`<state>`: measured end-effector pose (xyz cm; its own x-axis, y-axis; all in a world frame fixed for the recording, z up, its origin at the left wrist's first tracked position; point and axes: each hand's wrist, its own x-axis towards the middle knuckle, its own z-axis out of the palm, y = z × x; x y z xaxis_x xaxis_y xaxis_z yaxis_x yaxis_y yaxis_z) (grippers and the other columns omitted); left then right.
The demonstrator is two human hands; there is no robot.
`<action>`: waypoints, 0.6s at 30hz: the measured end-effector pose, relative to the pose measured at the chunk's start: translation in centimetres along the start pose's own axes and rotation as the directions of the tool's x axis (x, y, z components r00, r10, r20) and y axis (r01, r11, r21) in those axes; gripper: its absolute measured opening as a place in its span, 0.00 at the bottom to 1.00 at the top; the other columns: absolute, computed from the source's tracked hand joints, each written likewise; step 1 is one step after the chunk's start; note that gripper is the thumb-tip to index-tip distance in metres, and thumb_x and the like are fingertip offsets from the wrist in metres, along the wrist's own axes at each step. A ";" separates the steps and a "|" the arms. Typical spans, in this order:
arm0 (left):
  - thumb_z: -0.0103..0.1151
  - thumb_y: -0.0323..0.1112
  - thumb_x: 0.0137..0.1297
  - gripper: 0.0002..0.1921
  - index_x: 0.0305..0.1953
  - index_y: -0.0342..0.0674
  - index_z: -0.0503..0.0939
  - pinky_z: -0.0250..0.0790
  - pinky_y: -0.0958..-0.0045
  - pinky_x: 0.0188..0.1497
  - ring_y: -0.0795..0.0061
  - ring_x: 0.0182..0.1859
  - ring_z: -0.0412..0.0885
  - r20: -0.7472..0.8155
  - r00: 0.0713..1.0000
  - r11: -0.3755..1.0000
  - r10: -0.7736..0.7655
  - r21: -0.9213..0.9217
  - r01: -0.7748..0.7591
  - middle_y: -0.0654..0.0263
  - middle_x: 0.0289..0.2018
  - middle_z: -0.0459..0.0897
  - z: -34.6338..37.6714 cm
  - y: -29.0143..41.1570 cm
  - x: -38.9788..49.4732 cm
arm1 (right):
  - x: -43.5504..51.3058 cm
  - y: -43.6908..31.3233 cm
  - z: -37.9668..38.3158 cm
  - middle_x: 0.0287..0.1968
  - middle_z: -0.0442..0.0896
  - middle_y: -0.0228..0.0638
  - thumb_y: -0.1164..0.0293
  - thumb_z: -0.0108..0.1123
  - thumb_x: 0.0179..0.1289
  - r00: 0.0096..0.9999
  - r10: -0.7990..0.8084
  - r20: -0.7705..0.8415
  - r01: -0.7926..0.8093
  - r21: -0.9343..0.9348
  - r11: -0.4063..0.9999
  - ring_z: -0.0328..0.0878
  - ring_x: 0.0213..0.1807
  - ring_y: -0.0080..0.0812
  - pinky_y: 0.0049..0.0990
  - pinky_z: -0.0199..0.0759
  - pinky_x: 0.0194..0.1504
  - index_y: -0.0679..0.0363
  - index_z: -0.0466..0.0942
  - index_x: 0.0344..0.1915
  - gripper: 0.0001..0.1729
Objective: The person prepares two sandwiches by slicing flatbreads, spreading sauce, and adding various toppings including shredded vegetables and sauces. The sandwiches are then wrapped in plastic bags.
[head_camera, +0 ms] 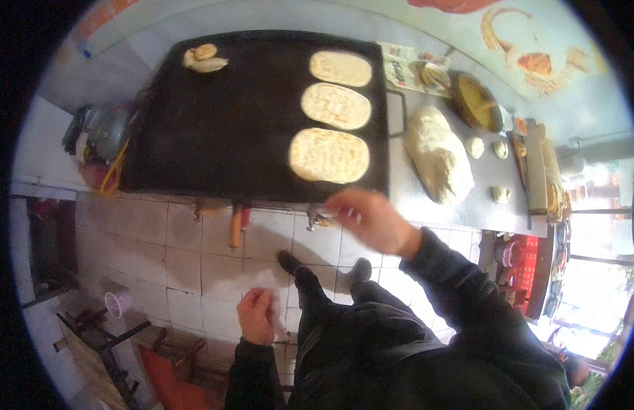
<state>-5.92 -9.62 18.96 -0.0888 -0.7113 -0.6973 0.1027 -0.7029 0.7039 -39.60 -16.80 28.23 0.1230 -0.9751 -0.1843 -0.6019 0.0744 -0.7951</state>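
My left hand (258,315) is low in front of my body, its fingers closed on a thin, whitish, see-through sheet (267,281), plastic or paper. Blurred by motion, my right hand (370,220) hovers by the front right edge of a wide black griddle (229,128). Its fingers are curled, and I cannot tell if they hold anything. Closest to it on the griddle is an oval flatbread (329,155) with browned spots. Behind that lie a second flatbread (336,106) and a third (341,68), in a row. Some pale dough pieces (205,59) sit at the far left corner.
On the steel counter (404,189) at the right rest a large dough mass (440,156), several small dough balls (474,147) and a bowl of yellowish mixture (476,102). A wooden handle (236,228) juts from the griddle's front. Stools (168,374) stand at lower left.
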 end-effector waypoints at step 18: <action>0.56 0.32 0.80 0.07 0.48 0.35 0.80 0.74 0.74 0.50 0.76 0.45 0.82 0.797 0.592 0.993 -0.121 0.106 0.060 0.65 0.43 0.84 56.1 -11.1 -17.6 | -47.0 19.7 -23.0 0.32 0.84 0.29 0.73 0.66 0.70 0.788 0.487 -0.376 -0.067 0.735 0.675 0.78 0.33 0.20 0.24 0.74 0.38 0.66 0.81 0.40 0.07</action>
<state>-61.06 10.18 31.04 -0.8545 -0.3430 -0.3902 -0.0087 -0.7415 0.6709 -75.45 25.74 34.52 -0.4928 -0.8109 -0.3155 0.1656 0.2686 -0.9489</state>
